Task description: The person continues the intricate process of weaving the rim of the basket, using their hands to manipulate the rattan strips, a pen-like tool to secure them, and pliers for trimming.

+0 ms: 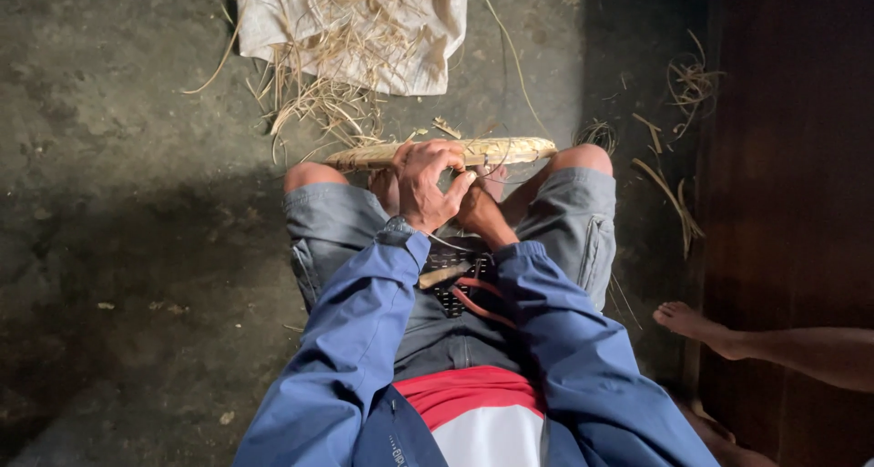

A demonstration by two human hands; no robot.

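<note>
The woven straw bundle [455, 151], long and pale, lies crosswise over the person's bare knees, its ends reaching a little past each knee, above a dark concrete floor [118, 203]. The left hand [426, 183] curls over the middle of the bundle from above, fingers bent and closed on its near edge, thumb tucked towards the lap. The right hand [475, 208] sits just below and behind the left one, pressed close against it and mostly hidden by it; whether it grips the bundle or only a strand I cannot tell. Both arms wear blue jacket sleeves [364, 340], and grey shorts [337, 226] cover the thighs. In the lap, just beneath the hands, rest a small dark meshed object [455, 299] and a pale wooden handle [442, 275]. At the far edge of the floor a white cloth [410, 48] carries a heap of loose dry straw [328, 94], which spills onto the floor towards the knees. More strands [669, 189] lie scattered at the right, near a dark wooden wall. Another person's bare foot [696, 326] rests on the floor at the right edge.
</note>
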